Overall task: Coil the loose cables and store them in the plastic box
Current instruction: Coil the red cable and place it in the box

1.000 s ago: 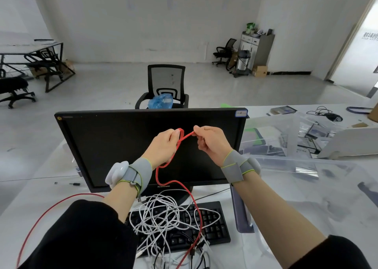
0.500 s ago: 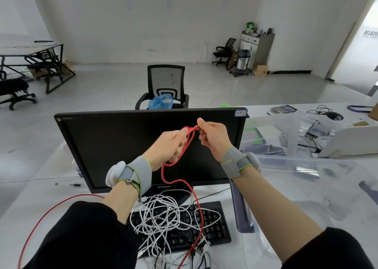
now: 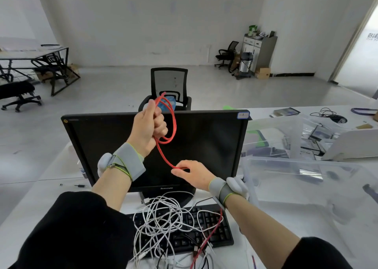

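Tangle of white cables (image 3: 163,219) lies on keyboard (image 3: 212,238), nearest on desk (image 3: 306,213). Right hand (image 3: 194,174) pinches the thin, glossy red cable (image 3: 173,125) low; left hand (image 3: 148,128), raised, grips its small coil. Clear plastic box (image 3: 306,178) sits right; monitor (image 3: 214,146) behind.

Setting: a sparse open-plan office. Black flat-screen monitor (image 3: 155,152) and black keyboard (image 3: 204,227) stand on a white surface (image 3: 51,191). Black mesh swivel chair (image 3: 169,86) behind it; grey metal cabinet (image 3: 259,51) at the far wall; bare grey concrete floor (image 3: 114,88).
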Demonstrator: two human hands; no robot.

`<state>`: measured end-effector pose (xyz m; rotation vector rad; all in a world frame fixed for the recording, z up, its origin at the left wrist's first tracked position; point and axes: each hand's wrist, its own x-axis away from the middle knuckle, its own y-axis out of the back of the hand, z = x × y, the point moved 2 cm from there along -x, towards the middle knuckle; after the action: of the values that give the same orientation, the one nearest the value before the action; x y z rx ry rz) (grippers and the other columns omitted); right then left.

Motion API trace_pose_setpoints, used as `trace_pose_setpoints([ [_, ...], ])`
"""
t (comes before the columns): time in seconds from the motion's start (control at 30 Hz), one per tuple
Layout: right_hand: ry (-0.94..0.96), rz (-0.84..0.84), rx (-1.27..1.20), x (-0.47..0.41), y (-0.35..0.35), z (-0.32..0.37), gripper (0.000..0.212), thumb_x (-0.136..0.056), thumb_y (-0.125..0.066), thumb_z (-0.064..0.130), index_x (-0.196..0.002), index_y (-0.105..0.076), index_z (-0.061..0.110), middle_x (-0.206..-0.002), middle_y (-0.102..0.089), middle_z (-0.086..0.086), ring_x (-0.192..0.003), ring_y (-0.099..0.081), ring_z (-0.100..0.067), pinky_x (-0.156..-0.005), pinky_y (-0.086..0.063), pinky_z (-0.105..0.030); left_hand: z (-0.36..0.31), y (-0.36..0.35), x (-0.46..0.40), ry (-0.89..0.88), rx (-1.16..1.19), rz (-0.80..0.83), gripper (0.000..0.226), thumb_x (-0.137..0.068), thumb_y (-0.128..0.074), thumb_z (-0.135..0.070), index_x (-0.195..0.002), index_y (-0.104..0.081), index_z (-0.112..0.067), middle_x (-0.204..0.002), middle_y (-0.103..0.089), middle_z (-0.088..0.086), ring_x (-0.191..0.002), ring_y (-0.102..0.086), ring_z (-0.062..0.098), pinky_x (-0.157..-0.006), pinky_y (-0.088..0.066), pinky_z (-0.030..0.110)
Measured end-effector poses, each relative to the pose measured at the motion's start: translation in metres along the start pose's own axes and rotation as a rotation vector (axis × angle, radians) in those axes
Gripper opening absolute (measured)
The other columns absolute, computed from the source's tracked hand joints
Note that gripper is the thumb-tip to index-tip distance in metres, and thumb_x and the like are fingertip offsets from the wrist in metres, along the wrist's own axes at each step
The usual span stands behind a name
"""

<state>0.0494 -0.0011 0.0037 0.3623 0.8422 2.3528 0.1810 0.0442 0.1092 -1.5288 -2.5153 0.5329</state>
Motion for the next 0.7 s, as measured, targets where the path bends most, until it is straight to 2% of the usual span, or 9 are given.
trace_pose_setpoints([
  [0.07, -0.113, -0.055, -0.085, -0.004, 0.004, -0.014, 0.032, -0.091, -0.057, 0.04, -0.088, -0.064, 0.009, -0.074, -0.063, 0.001, -0.071, -0.055, -0.01, -0.071, -0.042, -0.02, -0.012, 0.005, -0.001, -0.038, 0.089, -0.009, 0.044, -0.102, -0.029, -0.039, -0.064, -0.037, -0.019, -0.042, -0.025, -0.009, -0.035, -0.02, 0.006, -0.041, -0.02, 0.02],
  [0.13, -0.38, -0.147, -0.335, -0.003, 0.011, -0.037, 0.037, -0.088, -0.061, 0.041, -0.068, -0.053, 0.011, -0.042, -0.048, 0.007, -0.04, -0.045, -0.007, -0.047, -0.042, -0.018, -0.021, 0.011, -0.002, -0.078, 0.078, 0.001, 0.043, -0.102, -0.028, -0.039, -0.064, -0.035, -0.019, -0.041, -0.024, -0.01, -0.035, -0.019, 0.005, -0.041, -0.018, 0.02],
  [0.2, -0.659, -0.111, -0.618, 0.001, 0.02, -0.054, 0.041, -0.087, -0.065, 0.036, -0.06, -0.042, 0.015, -0.034, -0.033, 0.009, -0.028, -0.027, -0.005, -0.034, -0.028, -0.014, -0.023, 0.012, -0.001, -0.102, -0.084, 0.046, 0.042, -0.103, -0.028, -0.038, -0.065, -0.034, -0.02, -0.041, -0.024, -0.01, -0.034, -0.019, 0.005, -0.039, -0.018, 0.019],
  [0.27, -0.783, -0.042, -0.837, 0.001, 0.031, -0.056, 0.044, -0.088, -0.065, 0.029, -0.057, -0.037, 0.017, -0.036, -0.028, 0.009, -0.027, -0.02, -0.003, -0.032, -0.018, -0.012, -0.012, 0.005, 0.002, -0.065, -0.299, 0.118, 0.039, -0.103, -0.03, -0.034, -0.068, -0.04, -0.019, -0.042, -0.029, -0.01, -0.032, -0.022, 0.004, -0.035, -0.019, 0.017],
  [0.37, -0.671, 0.012, -1.22, -0.011, 0.051, -0.037, 0.036, -0.095, -0.052, 0.022, -0.062, -0.041, 0.013, -0.037, -0.029, 0.008, -0.027, -0.024, -0.003, -0.029, -0.019, -0.012, 0.019, -0.006, 0.008, -0.076, -0.83, 0.198, 0.038, -0.102, -0.032, -0.037, -0.076, -0.047, -0.013, -0.05, -0.037, -0.006, -0.035, -0.029, 0.003, -0.04, -0.028, 0.019],
  [0.47, -0.493, -0.085, -1.518, -0.015, 0.068, -0.013, 0.023, -0.098, -0.037, 0.011, -0.079, -0.048, 0.004, -0.048, -0.039, 0.003, -0.032, -0.032, -0.003, -0.029, -0.022, -0.012, 0.042, 0.0, 0.01, -0.053, -0.967, 0.103, 0.04, -0.101, -0.032, -0.032, -0.067, -0.042, -0.013, -0.052, -0.045, -0.002, -0.04, -0.037, 0.007, -0.056, -0.037, 0.028],
  [0.5, -0.444, -0.149, -1.524, -0.014, 0.071, -0.006, 0.022, -0.098, -0.034, 0.008, -0.082, -0.049, 0.004, -0.05, -0.04, 0.002, -0.032, -0.031, -0.003, -0.028, -0.021, -0.012, 0.046, 0.002, 0.011, -0.024, -0.962, 0.081, 0.038, -0.101, -0.031, -0.03, -0.068, -0.042, -0.013, -0.053, -0.052, 0.002, -0.041, -0.04, 0.009, -0.059, -0.039, 0.03],
  [0.57, -0.36, -0.24, -1.381, -0.007, 0.07, 0.011, 0.021, -0.099, -0.032, 0.011, -0.088, -0.049, 0.007, -0.05, -0.038, 0.002, -0.029, -0.025, -0.003, -0.027, -0.017, -0.014, 0.054, 0.004, 0.011, 0.068, -0.907, 0.072, 0.036, -0.101, -0.028, -0.031, -0.074, -0.042, -0.012, -0.059, -0.067, 0.009, -0.039, -0.042, 0.013, -0.051, -0.039, 0.026],
  [0.7, -0.206, -0.374, -0.848, 0.004, 0.054, 0.03, 0.019, -0.097, -0.03, 0.016, -0.091, -0.048, 0.014, -0.05, -0.033, 0.004, -0.034, -0.022, -0.007, -0.035, -0.018, -0.016, 0.062, 0.001, 0.008, 0.135, -0.646, 0.021, 0.036, -0.102, -0.025, -0.035, -0.076, -0.035, -0.012, -0.077, -0.074, 0.012, -0.039, -0.047, 0.017, -0.04, -0.03, 0.019],
])
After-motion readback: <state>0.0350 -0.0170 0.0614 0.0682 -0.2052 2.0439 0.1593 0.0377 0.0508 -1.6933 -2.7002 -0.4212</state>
